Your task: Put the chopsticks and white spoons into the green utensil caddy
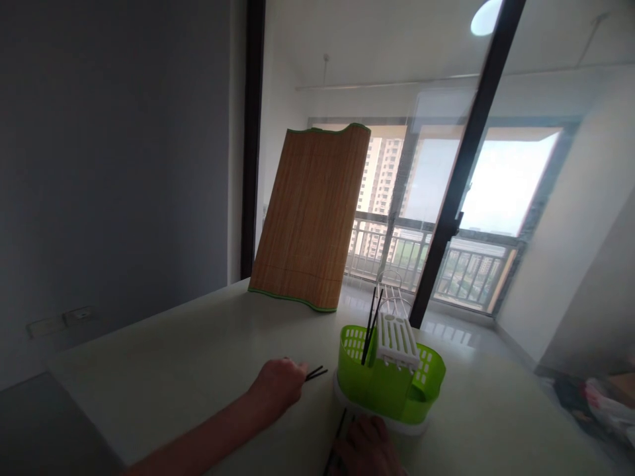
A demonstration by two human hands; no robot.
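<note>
My left hand (280, 387) is closed around a pair of dark chopsticks (316, 374), whose ends stick out to the right toward a green utensil holder (357, 380). In front of that holder, low in the view, my right hand (367, 446) has its fingers curled over more dark chopsticks (342, 426); they show along its left side, and shadow hides part of the grip. The perforated plastic holder sits on a white base (417, 430) and has a white slotted divider (397, 337). Two dark chopsticks (370, 330) stand upright in its left compartment.
A bamboo mat (312, 218) with green edging stands on the far side of the pale table (188, 370). Behind is a dark-framed glass sliding door (461, 178) with a balcony beyond. Bags and clutter (605, 403) lie on the floor at right.
</note>
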